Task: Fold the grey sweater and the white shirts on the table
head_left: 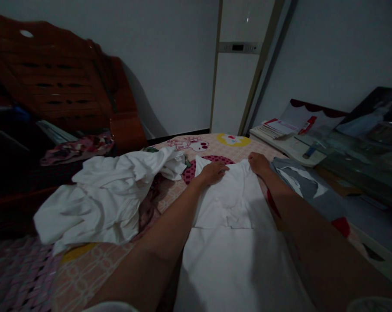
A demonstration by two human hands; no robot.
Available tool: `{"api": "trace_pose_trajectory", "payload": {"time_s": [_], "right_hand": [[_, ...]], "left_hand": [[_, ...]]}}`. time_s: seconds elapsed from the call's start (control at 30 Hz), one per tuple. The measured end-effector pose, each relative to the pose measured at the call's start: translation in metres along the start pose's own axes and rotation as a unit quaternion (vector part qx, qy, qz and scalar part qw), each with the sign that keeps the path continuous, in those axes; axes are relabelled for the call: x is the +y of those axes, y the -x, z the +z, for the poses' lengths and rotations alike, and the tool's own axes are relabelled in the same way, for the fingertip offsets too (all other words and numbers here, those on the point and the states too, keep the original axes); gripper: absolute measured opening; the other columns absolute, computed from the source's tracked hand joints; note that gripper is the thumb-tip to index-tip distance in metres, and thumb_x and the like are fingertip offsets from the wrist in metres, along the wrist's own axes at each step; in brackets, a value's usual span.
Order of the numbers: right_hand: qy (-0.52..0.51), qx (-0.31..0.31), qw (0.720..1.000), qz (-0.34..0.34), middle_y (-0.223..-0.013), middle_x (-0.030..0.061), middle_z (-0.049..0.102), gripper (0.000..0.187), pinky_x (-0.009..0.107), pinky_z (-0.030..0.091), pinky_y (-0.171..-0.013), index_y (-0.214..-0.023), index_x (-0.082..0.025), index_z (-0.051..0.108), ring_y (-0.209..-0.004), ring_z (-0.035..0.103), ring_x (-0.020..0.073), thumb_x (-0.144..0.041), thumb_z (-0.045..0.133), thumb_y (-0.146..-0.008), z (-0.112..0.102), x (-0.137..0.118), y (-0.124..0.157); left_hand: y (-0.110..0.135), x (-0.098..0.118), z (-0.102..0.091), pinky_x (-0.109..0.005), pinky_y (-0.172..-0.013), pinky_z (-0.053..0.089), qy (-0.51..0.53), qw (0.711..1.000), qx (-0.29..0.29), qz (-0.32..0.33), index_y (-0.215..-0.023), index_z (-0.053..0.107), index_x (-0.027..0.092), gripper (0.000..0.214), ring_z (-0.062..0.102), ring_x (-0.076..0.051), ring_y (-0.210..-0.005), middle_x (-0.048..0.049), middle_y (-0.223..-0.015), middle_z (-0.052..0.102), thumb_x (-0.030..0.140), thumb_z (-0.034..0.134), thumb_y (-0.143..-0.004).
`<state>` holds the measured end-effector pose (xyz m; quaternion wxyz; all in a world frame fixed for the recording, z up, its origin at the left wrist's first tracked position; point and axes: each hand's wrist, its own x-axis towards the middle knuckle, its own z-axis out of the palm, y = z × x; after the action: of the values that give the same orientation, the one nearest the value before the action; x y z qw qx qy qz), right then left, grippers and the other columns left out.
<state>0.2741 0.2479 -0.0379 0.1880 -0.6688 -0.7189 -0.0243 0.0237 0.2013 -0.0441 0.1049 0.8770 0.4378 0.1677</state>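
A white garment (228,260) lies stretched out lengthwise in front of me, with a folded edge crossing its middle and a few creases above that. My left hand (215,172) rests on its far left part, fingers laid out over the cloth. At the far right corner, my right hand (258,163) is closed in a fist on the fabric. Left of my left arm is a loose, crumpled heap of white clothes (98,199). To the right of my right arm lies a grey garment (309,186) with a white print.
A patterned pink cloth (82,273) covers the surface under the clothes. A carved wooden chair (62,86) stands at the left. Behind is a tall white cabinet-like unit (233,86). On the right are a stack of papers (273,128) and a glass-topped table (354,151).
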Motion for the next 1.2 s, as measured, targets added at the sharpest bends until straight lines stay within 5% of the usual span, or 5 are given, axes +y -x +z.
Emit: {"api": "trace_pose_trajectory", "payload": {"time_s": [0.47,0.6,0.83,1.03,1.2], "right_hand": [[-0.103,0.078,0.99,0.057,-0.103,0.0142,0.073,0.028,0.042,0.047,-0.096,-0.093,-0.015,0.071,-0.103,0.063,0.0271,-0.016,0.045,-0.081,0.005,0.004,-0.006],[-0.298,0.155,0.934,0.122,-0.094,0.0102,0.074,0.027,0.042,0.055,-0.087,-0.09,-0.015,0.071,-0.09,0.069,0.0244,-0.017,0.047,-0.077,-0.001,0.002,0.005],[-0.565,0.024,0.8,0.199,-0.076,0.0057,0.07,0.005,0.038,0.061,-0.08,-0.075,-0.019,0.063,-0.079,0.069,0.0192,-0.017,0.058,-0.077,0.0,-0.01,0.023],[-0.493,-0.068,0.865,0.068,-0.094,0.0063,0.074,0.026,0.034,0.056,-0.084,-0.098,-0.018,0.072,-0.088,0.067,0.0192,-0.028,0.059,-0.078,-0.017,-0.046,0.038],[-0.325,-0.178,0.918,-0.141,-0.077,0.002,0.071,0.024,0.029,0.048,-0.074,-0.09,-0.017,0.076,-0.076,0.063,0.0188,-0.026,0.055,-0.082,-0.031,-0.093,0.048]], "left_hand": [[0.001,0.001,0.001,-0.036,-0.108,0.044,-0.009,1.0,0.005,0.006,-0.125,0.066,0.026,0.037,0.056,-0.022,-0.126,-0.0046,-0.135,0.062,0.02,0.05,-0.093],[0.0,0.001,0.001,-0.035,-0.107,0.044,-0.011,1.0,0.001,0.001,-0.125,0.066,0.025,0.037,0.057,-0.022,-0.125,-0.0061,-0.136,0.061,0.02,0.05,-0.093],[0.001,0.001,0.003,-0.035,-0.109,0.042,-0.005,1.0,0.01,0.012,-0.126,0.066,0.024,0.039,0.055,-0.021,-0.127,-0.0064,-0.135,0.062,0.018,0.048,-0.092],[-0.002,-0.01,-0.02,-0.029,-0.097,0.049,0.083,0.994,0.066,-0.017,-0.118,0.07,0.018,0.039,0.065,-0.02,-0.109,-0.0071,-0.12,0.071,0.012,0.056,-0.082],[0.015,-0.04,-0.05,-0.032,-0.091,0.051,0.022,0.946,0.161,-0.279,-0.101,0.074,0.014,0.026,0.068,-0.024,-0.099,-0.0105,-0.102,0.075,0.016,0.055,-0.085]]}}
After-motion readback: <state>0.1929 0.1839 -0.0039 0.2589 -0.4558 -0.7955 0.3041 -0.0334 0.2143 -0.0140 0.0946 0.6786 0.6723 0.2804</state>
